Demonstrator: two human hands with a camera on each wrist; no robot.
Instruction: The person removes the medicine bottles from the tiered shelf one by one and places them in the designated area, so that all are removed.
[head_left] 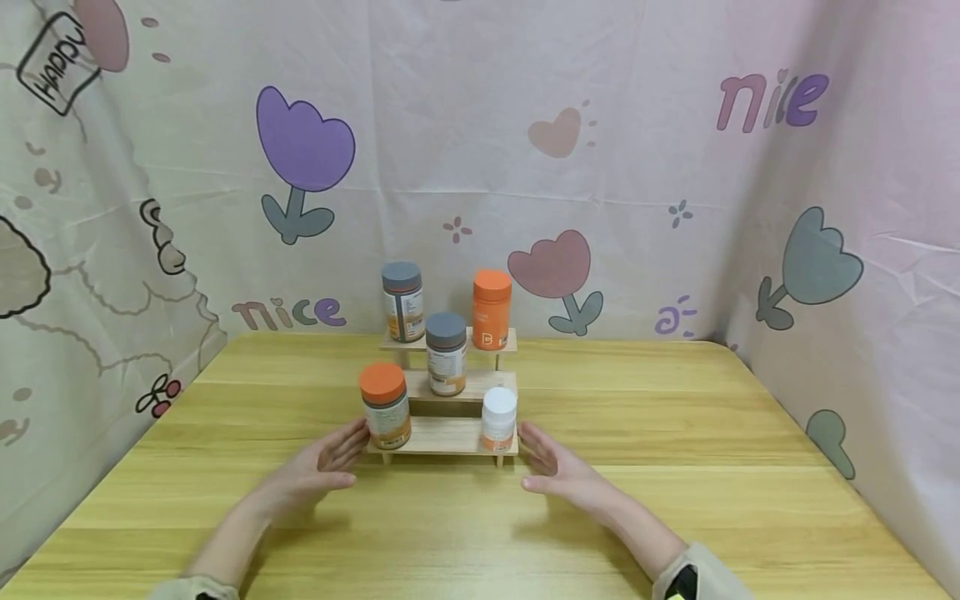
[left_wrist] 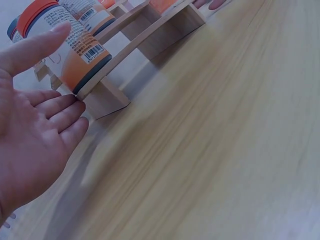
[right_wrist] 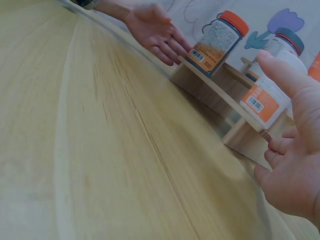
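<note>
A pale cloth (head_left: 450, 125) printed with a purple tulip (head_left: 306, 146) hangs behind a wood-grain table (head_left: 637, 400)

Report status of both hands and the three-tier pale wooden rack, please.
Left hand and right hand empty, at opposite ends of the rack. Rack upright, holding five cylindrical grey-, orange- or white-capped bottles. No obstruction visible.

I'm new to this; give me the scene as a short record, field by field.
surface: yellow wood-grain tabletop
support: pale wooden three-tier rack
top: cylindrical grey-lidded jar, cylindrical orange bottle
middle: another cylindrical grey-lidded jar
bottom: cylindrical orange-lidded jar, small white-lidded bottle
left hand: at rack's left end, holding nothing
right hand: at rack's right end, holding nothing
</note>
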